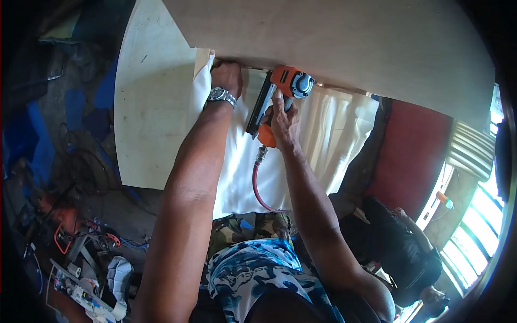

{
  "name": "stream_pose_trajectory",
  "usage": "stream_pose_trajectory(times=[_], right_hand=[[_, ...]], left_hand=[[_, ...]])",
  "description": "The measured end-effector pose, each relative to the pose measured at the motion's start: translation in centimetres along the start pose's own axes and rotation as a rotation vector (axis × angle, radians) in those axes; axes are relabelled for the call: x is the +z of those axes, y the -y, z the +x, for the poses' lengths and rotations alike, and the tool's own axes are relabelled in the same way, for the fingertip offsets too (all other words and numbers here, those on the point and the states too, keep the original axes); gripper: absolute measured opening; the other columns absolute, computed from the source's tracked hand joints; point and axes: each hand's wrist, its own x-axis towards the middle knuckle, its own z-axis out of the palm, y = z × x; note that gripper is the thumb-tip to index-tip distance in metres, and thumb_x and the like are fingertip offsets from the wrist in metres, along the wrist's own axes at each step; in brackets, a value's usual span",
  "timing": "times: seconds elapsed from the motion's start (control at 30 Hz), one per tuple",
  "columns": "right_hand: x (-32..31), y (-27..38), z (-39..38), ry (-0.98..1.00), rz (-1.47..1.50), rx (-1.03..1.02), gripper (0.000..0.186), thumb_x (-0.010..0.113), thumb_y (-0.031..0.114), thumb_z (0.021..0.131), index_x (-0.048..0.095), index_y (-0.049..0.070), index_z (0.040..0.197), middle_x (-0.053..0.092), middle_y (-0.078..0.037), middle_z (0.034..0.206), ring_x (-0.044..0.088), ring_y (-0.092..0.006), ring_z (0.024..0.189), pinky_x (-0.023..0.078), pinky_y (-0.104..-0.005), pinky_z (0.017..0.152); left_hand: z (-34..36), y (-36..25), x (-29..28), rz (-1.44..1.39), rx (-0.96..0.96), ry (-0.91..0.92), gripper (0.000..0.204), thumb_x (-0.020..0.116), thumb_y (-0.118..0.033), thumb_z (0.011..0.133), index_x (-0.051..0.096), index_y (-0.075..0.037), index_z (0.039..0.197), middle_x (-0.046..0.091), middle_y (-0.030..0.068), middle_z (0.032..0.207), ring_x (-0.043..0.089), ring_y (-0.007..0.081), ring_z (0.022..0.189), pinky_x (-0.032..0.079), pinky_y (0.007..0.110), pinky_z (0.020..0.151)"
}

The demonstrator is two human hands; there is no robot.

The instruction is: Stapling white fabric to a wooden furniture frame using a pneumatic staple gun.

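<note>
My right hand (pixel 285 121) grips an orange and black air nail gun (pixel 288 79) with a red hose (pixel 257 180) on its lower fitting. The gun's top is at the edge of a large tan wood board (pixel 334 37). My left hand (pixel 228 76), with a metal watch, has curled fingers against that edge, left of the gun; the fingertips and what they hold are hidden. White fabric (pixel 234 183) hangs below the board around both hands. A pale plywood panel (pixel 145 118) stands at the left, with a folded fabric strip (pixel 202 70) along its right side.
A red panel (pixel 404 151) is at the right, beside a bright barred window (pixel 474 226). A person in dark clothes (pixel 409 258) is at the lower right. Tools and an orange machine (pixel 67 218) lie at lower left. Blue scraps (pixel 75 107) lie on the floor.
</note>
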Motion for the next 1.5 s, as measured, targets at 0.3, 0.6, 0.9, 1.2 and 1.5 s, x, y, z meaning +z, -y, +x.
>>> stream_pose_trajectory(times=[0.3, 0.6, 0.9, 1.2, 1.5], right_hand=[[0.9, -0.7, 0.3, -0.033, 0.026, -0.004, 0.056, 0.059, 0.058, 0.099, 0.055, 0.002, 0.098, 0.059, -0.005, 0.065, 0.063, -0.0150, 0.060, 0.055, -0.0329, 0.059], [-1.4, -0.8, -3.3, 0.002, 0.080, -0.006, 0.047, 0.059, 0.049, 0.101, 0.055, 0.003, 0.101, 0.058, -0.003, 0.066, 0.061, -0.0139, 0.061, 0.051, -0.0307, 0.060], [-7.4, -5.8, -9.7, 0.082, 0.058, 0.034, 0.038, 0.065, 0.041, 0.100, 0.058, 0.003, 0.094, 0.061, -0.002, 0.068, 0.060, -0.0123, 0.061, 0.050, -0.0310, 0.058], [-4.8, -3.7, -5.8, 0.111, 0.179, 0.018, 0.045, 0.060, 0.047, 0.101, 0.056, 0.003, 0.095, 0.061, -0.004, 0.069, 0.061, -0.0139, 0.062, 0.052, -0.0303, 0.061], [1.4, -1.0, -0.6, 0.146, 0.236, 0.000, 0.053, 0.059, 0.055, 0.100, 0.057, 0.002, 0.096, 0.061, -0.005, 0.069, 0.063, -0.0146, 0.062, 0.053, -0.0312, 0.062]], left_hand=[[0.0, -0.3, 0.4, -0.005, -0.003, 0.036, 0.020, 0.061, -0.012, 0.086, 0.079, -0.008, 0.094, 0.074, 0.0234, 0.097, 0.073, 0.0400, 0.089, 0.060, 0.048, 0.082], [0.6, 1.5, 2.1, 0.003, 0.033, 0.013, 0.024, 0.054, -0.011, 0.089, 0.073, -0.006, 0.103, 0.073, 0.0234, 0.102, 0.073, 0.0388, 0.092, 0.059, 0.050, 0.084], [-3.3, -0.2, 1.4, 0.183, 0.230, -0.060, 0.022, 0.057, -0.022, 0.097, 0.067, -0.003, 0.102, 0.071, 0.0237, 0.097, 0.071, 0.0393, 0.089, 0.057, 0.051, 0.077], [-0.8, 1.5, 2.2, 0.112, 0.010, -0.133, 0.028, 0.053, -0.025, 0.101, 0.069, -0.003, 0.107, 0.070, 0.0244, 0.106, 0.068, 0.0428, 0.095, 0.053, 0.053, 0.089], [0.7, 2.3, 3.4, 0.059, 0.026, -0.156, 0.015, 0.061, -0.015, 0.087, 0.071, -0.005, 0.094, 0.073, 0.0222, 0.091, 0.072, 0.0392, 0.089, 0.056, 0.052, 0.081]])
